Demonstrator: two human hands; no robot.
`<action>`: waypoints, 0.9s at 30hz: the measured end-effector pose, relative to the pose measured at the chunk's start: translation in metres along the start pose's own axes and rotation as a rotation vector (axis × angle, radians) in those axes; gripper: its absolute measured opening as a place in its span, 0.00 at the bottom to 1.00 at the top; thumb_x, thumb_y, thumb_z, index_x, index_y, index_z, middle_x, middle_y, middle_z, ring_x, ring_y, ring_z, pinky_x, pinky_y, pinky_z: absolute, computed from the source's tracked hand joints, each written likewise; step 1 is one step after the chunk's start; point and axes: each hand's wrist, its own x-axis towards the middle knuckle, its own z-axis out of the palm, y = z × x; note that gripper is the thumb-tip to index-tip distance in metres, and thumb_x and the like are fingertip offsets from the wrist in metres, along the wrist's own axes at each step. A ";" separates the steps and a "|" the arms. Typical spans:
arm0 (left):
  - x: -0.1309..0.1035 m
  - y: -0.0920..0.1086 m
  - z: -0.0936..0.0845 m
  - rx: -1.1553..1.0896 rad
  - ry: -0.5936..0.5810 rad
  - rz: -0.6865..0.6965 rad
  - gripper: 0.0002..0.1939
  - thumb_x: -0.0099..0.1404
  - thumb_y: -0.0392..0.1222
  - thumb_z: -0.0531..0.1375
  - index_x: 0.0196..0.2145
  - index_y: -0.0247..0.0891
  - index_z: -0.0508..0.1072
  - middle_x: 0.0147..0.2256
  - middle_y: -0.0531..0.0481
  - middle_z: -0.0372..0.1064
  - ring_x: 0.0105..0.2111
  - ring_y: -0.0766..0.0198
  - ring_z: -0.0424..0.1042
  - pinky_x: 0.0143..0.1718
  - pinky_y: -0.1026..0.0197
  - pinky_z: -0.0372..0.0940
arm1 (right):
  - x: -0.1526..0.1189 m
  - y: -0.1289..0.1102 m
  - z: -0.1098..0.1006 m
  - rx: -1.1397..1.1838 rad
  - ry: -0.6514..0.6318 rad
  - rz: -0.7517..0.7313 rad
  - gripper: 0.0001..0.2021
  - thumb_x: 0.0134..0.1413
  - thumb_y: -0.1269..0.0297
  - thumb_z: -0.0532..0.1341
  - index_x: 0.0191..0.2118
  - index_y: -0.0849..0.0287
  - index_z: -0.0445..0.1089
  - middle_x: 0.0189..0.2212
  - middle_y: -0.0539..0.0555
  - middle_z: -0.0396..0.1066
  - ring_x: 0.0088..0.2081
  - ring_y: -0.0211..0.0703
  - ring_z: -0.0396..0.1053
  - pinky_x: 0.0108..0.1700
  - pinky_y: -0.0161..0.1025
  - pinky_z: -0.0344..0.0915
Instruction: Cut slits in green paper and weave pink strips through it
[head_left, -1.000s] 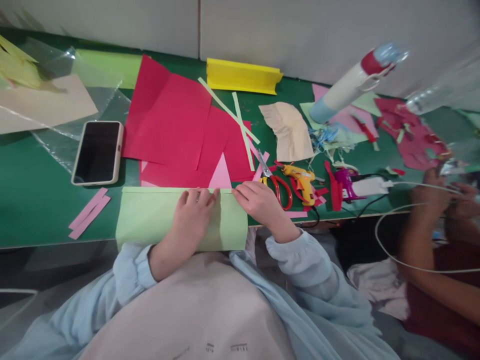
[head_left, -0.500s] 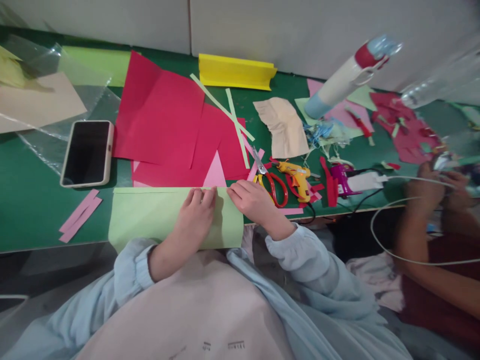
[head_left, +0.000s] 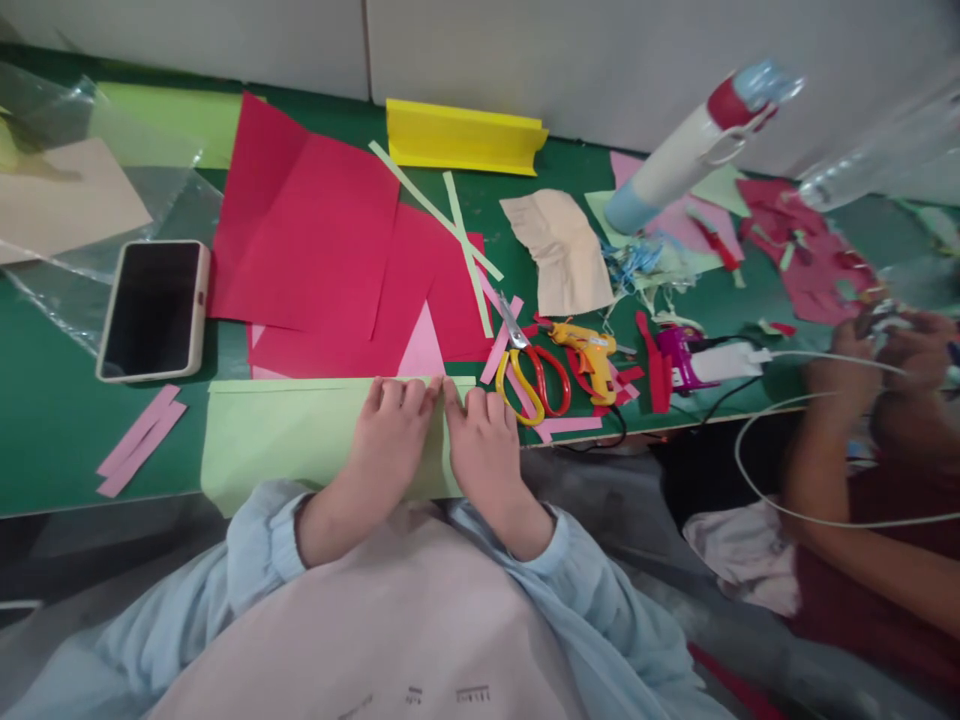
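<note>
Table [head_left: 45,440]: green, with a pale wall [head_left: 285,50] beyond the scissors [head_left: 518,342].
Paper [head_left: 285,435]: light green, left of the scissors, apparently with a narrow fold [head_left: 300,384] along its far edge.
Left hand [head_left: 394,425]: farther from the scissors, fingers bunched on that edge; whether they pinch, I can't tell.
Right hand [head_left: 486,440]: just left of the scissors, likewise bunched.
Fold: I'd press evenly outward, keeping its width constant.

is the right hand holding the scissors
No, the right hand is on the light green paper, and the scissors lie on the green table beside that hand.
</note>
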 end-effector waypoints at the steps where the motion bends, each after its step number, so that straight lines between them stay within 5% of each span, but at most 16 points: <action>1: 0.000 0.000 0.000 0.006 0.005 0.000 0.26 0.67 0.28 0.48 0.62 0.34 0.63 0.41 0.40 0.67 0.43 0.51 0.65 0.52 0.47 0.64 | -0.001 -0.002 0.001 0.003 0.001 0.041 0.23 0.63 0.74 0.48 0.62 0.62 0.61 0.35 0.61 0.66 0.37 0.51 0.58 0.38 0.47 0.56; 8: -0.002 0.003 0.003 0.042 0.035 -0.017 0.27 0.67 0.27 0.48 0.63 0.35 0.62 0.41 0.41 0.67 0.44 0.53 0.66 0.54 0.47 0.63 | -0.006 0.003 0.005 0.015 0.036 0.185 0.24 0.62 0.77 0.45 0.61 0.65 0.63 0.34 0.63 0.66 0.38 0.54 0.59 0.36 0.48 0.54; 17: -0.002 0.001 0.001 0.057 0.031 0.013 0.27 0.67 0.28 0.48 0.63 0.33 0.62 0.40 0.40 0.67 0.42 0.52 0.66 0.51 0.48 0.65 | 0.000 -0.015 0.003 0.018 0.060 0.163 0.23 0.63 0.75 0.47 0.61 0.59 0.62 0.34 0.60 0.66 0.36 0.52 0.58 0.36 0.46 0.56; 27: -0.004 0.003 0.002 0.024 0.030 -0.004 0.28 0.67 0.27 0.47 0.64 0.33 0.60 0.42 0.39 0.67 0.44 0.51 0.65 0.52 0.46 0.64 | -0.003 -0.012 0.008 0.057 0.079 0.265 0.23 0.62 0.76 0.46 0.61 0.66 0.61 0.36 0.65 0.66 0.38 0.54 0.60 0.37 0.49 0.57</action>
